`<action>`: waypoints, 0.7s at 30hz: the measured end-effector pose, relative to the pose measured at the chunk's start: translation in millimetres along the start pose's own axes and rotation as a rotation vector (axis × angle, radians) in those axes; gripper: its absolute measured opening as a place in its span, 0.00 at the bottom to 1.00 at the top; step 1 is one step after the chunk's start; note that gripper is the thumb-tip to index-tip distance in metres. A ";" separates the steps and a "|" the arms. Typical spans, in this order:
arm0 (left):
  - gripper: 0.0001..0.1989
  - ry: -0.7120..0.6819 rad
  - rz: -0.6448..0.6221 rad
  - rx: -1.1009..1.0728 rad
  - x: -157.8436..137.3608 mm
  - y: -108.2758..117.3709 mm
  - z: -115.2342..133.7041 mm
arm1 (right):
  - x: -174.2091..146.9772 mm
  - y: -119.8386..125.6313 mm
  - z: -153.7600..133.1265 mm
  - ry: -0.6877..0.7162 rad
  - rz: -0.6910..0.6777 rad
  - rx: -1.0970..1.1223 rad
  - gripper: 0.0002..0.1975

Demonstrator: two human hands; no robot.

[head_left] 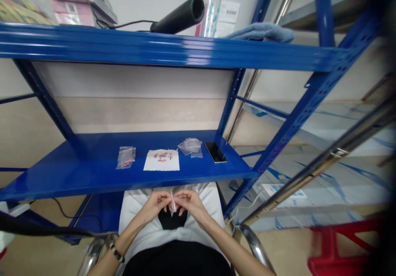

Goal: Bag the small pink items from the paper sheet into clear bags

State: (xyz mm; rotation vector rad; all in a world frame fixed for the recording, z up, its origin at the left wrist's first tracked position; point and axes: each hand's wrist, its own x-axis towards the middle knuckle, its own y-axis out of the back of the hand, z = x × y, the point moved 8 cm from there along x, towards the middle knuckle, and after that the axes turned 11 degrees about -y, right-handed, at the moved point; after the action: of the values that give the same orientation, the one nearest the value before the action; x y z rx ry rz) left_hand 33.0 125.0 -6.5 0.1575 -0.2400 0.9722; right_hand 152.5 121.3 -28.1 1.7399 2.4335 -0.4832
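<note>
The small clear bag sits pinched between our left hand and right hand; we keep fingertips close at its mouth, over our lap.

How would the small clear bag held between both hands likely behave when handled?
The small clear bag looks like thin film, so it is probably floppy and very light. Pinched between the left hand and right hand, it likely needs two-handed handling. Its glossy surface may be slippery.
</note>
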 end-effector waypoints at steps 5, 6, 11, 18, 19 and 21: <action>0.20 0.019 0.017 0.040 3.0 3.7 -6.7 | 7.0 3.1 0.5 0.008 0.011 -0.028 0.21; 0.20 0.019 0.018 0.049 1.3 3.4 -6.4 | 5.4 1.6 0.1 0.017 0.007 -0.041 0.20; 0.19 0.006 0.026 0.085 -11.5 -1.4 4.7 | -10.4 -7.4 -2.1 0.083 0.005 -0.105 0.20; 0.14 -0.013 0.030 0.324 -8.7 -4.2 17.4 | -7.2 -5.5 1.6 0.096 0.051 -0.221 0.16; 0.13 -0.012 0.039 0.355 -6.8 -3.3 16.2 | -4.1 -6.2 1.8 0.092 0.032 -0.234 0.15; 0.11 -0.011 0.054 0.417 -3.6 -2.4 13.1 | 1.8 -7.5 2.2 0.074 0.004 -0.271 0.11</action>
State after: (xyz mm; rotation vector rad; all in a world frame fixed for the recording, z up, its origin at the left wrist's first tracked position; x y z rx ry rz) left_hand 31.3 117.6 5.0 0.5398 -0.0487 1.0668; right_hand 144.7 120.0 -29.2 1.6745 2.4083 -0.0825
